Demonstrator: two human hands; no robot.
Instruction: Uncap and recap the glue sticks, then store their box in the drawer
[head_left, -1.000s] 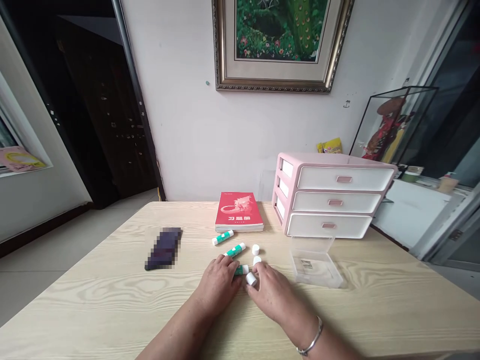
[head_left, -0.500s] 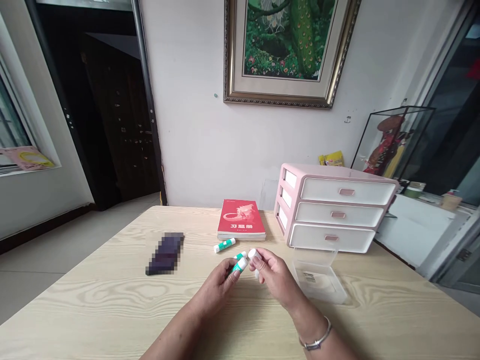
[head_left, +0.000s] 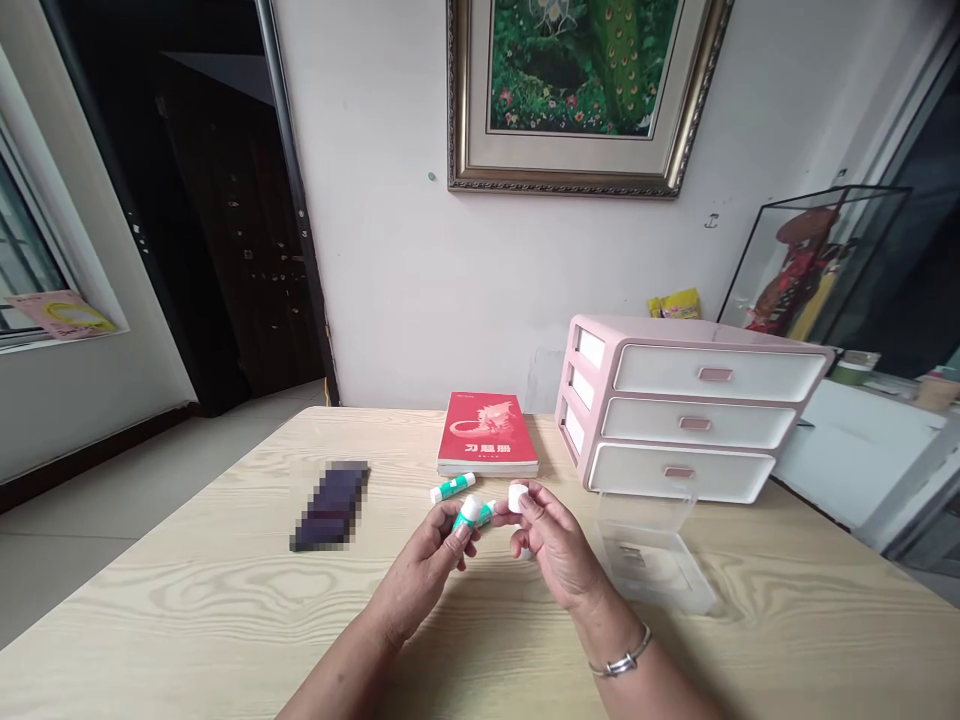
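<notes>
My left hand is closed around a green-and-white glue stick, its white end pointing up and away. My right hand pinches a small white cap between thumb and fingers, apart from that glue stick. Just behind the held stick, between the hands, shows a second green glue stick; what supports it is partly hidden. Another glue stick lies on the table in front of the red book. Under my right fingers a small white piece is partly covered.
An open clear plastic box sits right of my right hand, before a pink-and-white drawer unit. On the left of the wooden table lies a dark pixelated object. Behind stands a wall with a framed picture.
The held glue stick has turned more upright and moved slightly left. My right hand with the white cap has drawn a little to the right, widening the gap. The camera view has shifted slightly.
</notes>
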